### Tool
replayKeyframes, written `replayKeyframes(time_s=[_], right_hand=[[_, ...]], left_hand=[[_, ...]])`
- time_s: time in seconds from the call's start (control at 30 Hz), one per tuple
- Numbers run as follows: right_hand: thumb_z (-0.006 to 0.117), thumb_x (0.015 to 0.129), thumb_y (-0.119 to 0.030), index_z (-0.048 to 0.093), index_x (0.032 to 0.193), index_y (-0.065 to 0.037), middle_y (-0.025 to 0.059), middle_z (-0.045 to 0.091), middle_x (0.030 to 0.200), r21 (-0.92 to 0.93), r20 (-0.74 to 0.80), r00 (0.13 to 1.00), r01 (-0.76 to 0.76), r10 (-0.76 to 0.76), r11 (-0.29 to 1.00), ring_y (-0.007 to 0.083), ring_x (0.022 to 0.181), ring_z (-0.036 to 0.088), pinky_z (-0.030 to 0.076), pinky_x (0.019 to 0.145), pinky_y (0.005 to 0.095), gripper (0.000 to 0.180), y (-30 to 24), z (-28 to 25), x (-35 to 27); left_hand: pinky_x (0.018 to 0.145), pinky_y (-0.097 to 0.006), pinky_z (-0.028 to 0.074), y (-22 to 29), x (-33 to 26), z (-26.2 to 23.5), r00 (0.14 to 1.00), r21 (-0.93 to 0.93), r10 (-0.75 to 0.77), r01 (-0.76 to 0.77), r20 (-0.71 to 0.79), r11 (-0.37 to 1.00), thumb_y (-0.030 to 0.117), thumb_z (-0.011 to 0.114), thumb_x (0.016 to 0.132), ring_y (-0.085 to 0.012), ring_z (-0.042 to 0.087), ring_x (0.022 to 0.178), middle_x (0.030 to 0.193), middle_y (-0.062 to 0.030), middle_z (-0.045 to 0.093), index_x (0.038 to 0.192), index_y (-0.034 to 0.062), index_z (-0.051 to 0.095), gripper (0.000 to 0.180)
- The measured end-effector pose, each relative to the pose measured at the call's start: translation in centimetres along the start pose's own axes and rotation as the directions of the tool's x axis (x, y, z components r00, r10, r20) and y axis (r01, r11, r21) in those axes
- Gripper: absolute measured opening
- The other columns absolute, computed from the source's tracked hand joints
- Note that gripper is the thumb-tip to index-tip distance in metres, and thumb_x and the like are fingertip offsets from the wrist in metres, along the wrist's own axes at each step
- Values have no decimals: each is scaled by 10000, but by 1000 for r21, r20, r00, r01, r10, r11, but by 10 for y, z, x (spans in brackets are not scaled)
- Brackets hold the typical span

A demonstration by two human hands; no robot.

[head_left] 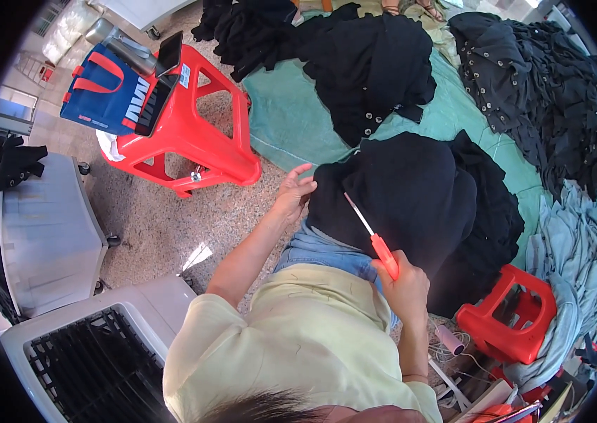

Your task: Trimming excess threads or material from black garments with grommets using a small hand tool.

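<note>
Black cloth (411, 183) lies bunched over my lap, covering most of my jeans. My left hand (295, 196) is at its left edge, thumb and fingers apart, with the thumb near the cloth; whether it touches is hard to tell. In my right hand (407, 285) is a red-handled tool with a thin metal shaft (383, 255). The shaft points up and to the left over the cloth, its tip brownish. Whether the tip touches the fabric I cannot make out.
A red stool (206, 144) at upper left carries a blue bag (104, 92), a metal flask (122, 46) and a phone. Black garments with eyelets (503, 77) are heaped on green sheeting (288, 106). Grey-blue garments (580, 261) and a small red stool (506, 317) stand to my right.
</note>
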State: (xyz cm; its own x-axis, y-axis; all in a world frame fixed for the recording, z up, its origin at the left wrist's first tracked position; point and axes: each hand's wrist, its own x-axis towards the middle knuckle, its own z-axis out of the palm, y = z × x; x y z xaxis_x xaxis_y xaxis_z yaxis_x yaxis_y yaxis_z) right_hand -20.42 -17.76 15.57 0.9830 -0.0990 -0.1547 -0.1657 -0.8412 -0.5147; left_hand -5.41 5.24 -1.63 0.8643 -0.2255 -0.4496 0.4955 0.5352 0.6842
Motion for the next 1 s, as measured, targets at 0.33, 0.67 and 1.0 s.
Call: replayKeyframes(time_s=[0.33,0.67,1.0], right_hand=[[664,825,-394,589,837,-64,170,580,579,-3,70,997,-10,11,1000,397,584,593,442,502,459,339,-5,2,8],[659,863,-246,605,966,-19,179,612,667,461,-392,870,-94,298,882,303,616,643,467,554,377,254,33,4,6],[551,944,-175,544,1207,48,64,629,820,521,-665,599,-56,446,852,124,746,595,482,728,277,345,92,-44,-18]], left_hand=[[784,-250,500,20,3,9,989,-74,146,-147,-19,986,-101,578,815,-145,610,890,956,-66,616,1248,98,440,497],[977,-354,390,1,-31,46,993,717,40,-110,114,689,247,736,788,-198,466,1208,1416,-96,387,1426,171,320,766],[773,-223,446,233,-80,178,436,-87,857,-876,277,474,-21,645,797,-107,527,848,962,0,504,1063,65,526,304]])
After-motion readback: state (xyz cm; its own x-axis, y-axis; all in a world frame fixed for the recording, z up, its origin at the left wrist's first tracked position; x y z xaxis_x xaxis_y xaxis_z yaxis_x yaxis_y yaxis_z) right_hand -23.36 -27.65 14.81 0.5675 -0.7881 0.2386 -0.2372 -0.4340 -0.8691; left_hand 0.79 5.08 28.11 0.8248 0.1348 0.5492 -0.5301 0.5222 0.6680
